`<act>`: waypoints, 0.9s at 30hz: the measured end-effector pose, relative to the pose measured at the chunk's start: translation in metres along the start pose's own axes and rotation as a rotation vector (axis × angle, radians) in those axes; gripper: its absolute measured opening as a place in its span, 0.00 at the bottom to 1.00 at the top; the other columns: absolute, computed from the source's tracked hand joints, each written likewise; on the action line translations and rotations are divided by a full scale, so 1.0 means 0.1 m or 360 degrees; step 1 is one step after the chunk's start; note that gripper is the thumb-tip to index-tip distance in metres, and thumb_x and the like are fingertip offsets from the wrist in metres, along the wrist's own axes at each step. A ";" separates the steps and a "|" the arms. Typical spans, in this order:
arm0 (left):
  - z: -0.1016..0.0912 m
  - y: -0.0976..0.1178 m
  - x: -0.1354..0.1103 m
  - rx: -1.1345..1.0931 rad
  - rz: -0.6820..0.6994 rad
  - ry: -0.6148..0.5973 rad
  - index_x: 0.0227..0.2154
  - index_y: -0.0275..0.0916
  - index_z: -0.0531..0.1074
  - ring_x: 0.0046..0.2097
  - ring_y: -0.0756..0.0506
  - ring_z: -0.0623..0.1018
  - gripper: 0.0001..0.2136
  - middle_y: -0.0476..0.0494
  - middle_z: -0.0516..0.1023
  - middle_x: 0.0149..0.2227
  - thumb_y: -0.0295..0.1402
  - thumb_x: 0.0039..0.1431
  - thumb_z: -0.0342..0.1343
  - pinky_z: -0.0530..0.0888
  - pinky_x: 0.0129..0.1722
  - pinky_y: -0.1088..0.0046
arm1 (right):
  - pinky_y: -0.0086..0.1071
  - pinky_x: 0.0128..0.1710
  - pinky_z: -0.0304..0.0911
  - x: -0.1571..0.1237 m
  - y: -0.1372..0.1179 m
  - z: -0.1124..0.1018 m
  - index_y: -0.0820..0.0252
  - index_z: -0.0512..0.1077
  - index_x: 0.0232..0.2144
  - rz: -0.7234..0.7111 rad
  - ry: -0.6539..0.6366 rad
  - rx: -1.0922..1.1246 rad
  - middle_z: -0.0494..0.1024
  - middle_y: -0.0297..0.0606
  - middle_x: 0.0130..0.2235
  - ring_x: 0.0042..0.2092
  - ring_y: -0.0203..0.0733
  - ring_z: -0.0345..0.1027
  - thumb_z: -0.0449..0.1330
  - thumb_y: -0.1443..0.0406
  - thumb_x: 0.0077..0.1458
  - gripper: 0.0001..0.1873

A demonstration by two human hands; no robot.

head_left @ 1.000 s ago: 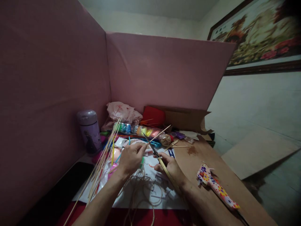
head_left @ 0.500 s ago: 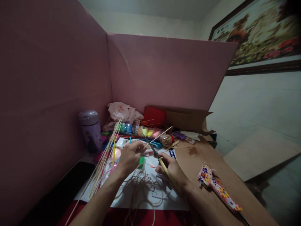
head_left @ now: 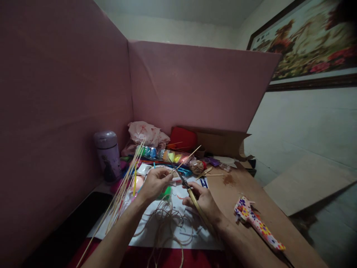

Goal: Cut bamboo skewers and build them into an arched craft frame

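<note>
My left hand [head_left: 154, 184] is closed in a pinch on a thin bamboo skewer [head_left: 187, 158] that points up and to the right. My right hand [head_left: 203, 199] grips a pair of scissors [head_left: 187, 186] with tan handles; the blades meet the skewer just past my left fingertips. Both hands hover over a white sheet of paper [head_left: 192, 238] with a loose tangle of brown twine [head_left: 170, 219] lying on it. A bundle of long bamboo skewers [head_left: 122, 190] leans across the table to the left of my left hand.
A purple flask [head_left: 107, 154] stands at the left by the pink partition [head_left: 195, 85]. Behind the hands are coloured clay tubs [head_left: 164, 154], a twine ball [head_left: 196, 166], a pink cloth [head_left: 146, 134], a red pouch [head_left: 184, 138] and a cardboard box [head_left: 223, 143]. A flowered glue gun [head_left: 256, 222] lies right.
The skewer's far tip has tilted slightly higher, and my left hand has shifted a little nearer the scissors. Both hands keep their grips.
</note>
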State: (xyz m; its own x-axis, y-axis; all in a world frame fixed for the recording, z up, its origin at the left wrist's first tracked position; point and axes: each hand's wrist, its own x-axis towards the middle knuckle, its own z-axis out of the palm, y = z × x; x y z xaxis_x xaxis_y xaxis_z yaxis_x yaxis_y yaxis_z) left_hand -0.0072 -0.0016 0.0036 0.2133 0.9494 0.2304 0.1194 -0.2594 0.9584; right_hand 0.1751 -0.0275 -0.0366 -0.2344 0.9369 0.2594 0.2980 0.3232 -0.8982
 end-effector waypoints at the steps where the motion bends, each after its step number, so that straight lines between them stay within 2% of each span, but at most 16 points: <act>1: 0.02 -0.02 -0.01 0.0120 0.0113 0.0107 0.18 0.36 0.65 0.19 0.54 0.61 0.14 0.53 0.63 0.16 0.41 0.49 0.54 0.57 0.20 0.78 | 0.26 0.24 0.49 0.00 0.01 0.00 0.63 0.70 0.33 0.0004 0.0013 0.0002 0.59 0.27 0.22 0.25 0.32 0.50 0.66 0.54 0.39 0.22; 3: 0.05 -0.04 -0.03 0.0396 0.0328 0.0307 0.20 0.36 0.69 0.25 0.52 0.66 0.11 0.49 0.68 0.21 0.38 0.52 0.52 0.62 0.26 0.77 | 0.26 0.24 0.49 0.01 0.03 0.00 0.63 0.70 0.34 -0.0001 0.0032 0.0010 0.59 0.27 0.22 0.25 0.32 0.50 0.66 0.53 0.39 0.23; 5: 0.07 -0.05 -0.05 0.0634 0.0443 0.0414 0.21 0.37 0.70 0.29 0.50 0.68 0.11 0.47 0.70 0.23 0.36 0.54 0.50 0.63 0.30 0.76 | 0.26 0.24 0.49 0.01 0.05 0.00 0.63 0.70 0.35 -0.0009 0.0026 0.0018 0.59 0.27 0.22 0.26 0.32 0.51 0.65 0.53 0.40 0.23; 10: 0.03 -0.01 -0.08 0.0831 0.0387 0.0429 0.17 0.38 0.66 0.26 0.51 0.65 0.12 0.49 0.66 0.20 0.35 0.54 0.50 0.59 0.27 0.77 | 0.26 0.25 0.51 0.00 0.03 0.02 0.63 0.70 0.37 -0.0031 -0.0013 -0.0050 0.62 0.28 0.23 0.26 0.33 0.53 0.64 0.53 0.42 0.23; 14: 0.01 -0.01 -0.04 0.0564 0.0320 0.0307 0.15 0.36 0.60 0.23 0.54 0.59 0.14 0.53 0.59 0.18 0.35 0.52 0.49 0.55 0.24 0.78 | 0.26 0.26 0.51 -0.01 0.03 0.02 0.63 0.70 0.39 -0.0051 0.0005 -0.0132 0.62 0.28 0.23 0.27 0.33 0.53 0.65 0.54 0.42 0.25; 18: -0.02 -0.01 0.01 0.0022 0.0062 0.0021 0.14 0.37 0.58 0.19 0.56 0.55 0.16 0.55 0.56 0.14 0.40 0.46 0.54 0.52 0.19 0.79 | 0.26 0.26 0.52 -0.01 0.03 0.02 0.62 0.69 0.40 -0.0092 -0.0015 -0.0133 0.63 0.28 0.24 0.27 0.33 0.53 0.64 0.53 0.42 0.25; 21: -0.04 -0.01 0.04 -0.0210 -0.0100 -0.0096 0.13 0.37 0.59 0.16 0.57 0.53 0.17 0.57 0.55 0.12 0.43 0.41 0.58 0.49 0.16 0.80 | 0.26 0.26 0.52 -0.01 -0.01 0.02 0.62 0.70 0.38 -0.0089 -0.0010 -0.0134 0.63 0.28 0.23 0.26 0.33 0.53 0.64 0.54 0.42 0.22; 24: -0.03 -0.01 0.04 -0.0247 -0.0145 -0.0091 0.15 0.36 0.61 0.15 0.57 0.53 0.17 0.57 0.55 0.11 0.45 0.41 0.58 0.49 0.16 0.80 | 0.26 0.25 0.51 -0.01 -0.04 0.01 0.62 0.71 0.36 -0.0064 0.0001 -0.0111 0.60 0.27 0.22 0.26 0.32 0.51 0.65 0.55 0.41 0.21; 27: 0.02 -0.03 0.01 -0.0054 0.0004 0.0075 0.17 0.36 0.63 0.16 0.56 0.57 0.15 0.55 0.58 0.13 0.43 0.48 0.54 0.54 0.17 0.78 | 0.26 0.25 0.50 -0.01 -0.04 0.00 0.63 0.71 0.35 -0.0046 0.0027 -0.0077 0.60 0.27 0.22 0.26 0.32 0.50 0.66 0.56 0.41 0.20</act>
State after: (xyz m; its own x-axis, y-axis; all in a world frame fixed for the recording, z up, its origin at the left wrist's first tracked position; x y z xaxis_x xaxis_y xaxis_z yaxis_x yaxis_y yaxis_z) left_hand -0.0055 -0.0001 0.0005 0.1674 0.9562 0.2400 0.0859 -0.2566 0.9627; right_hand 0.1738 -0.0295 -0.0334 -0.2282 0.9290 0.2912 0.3358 0.3558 -0.8721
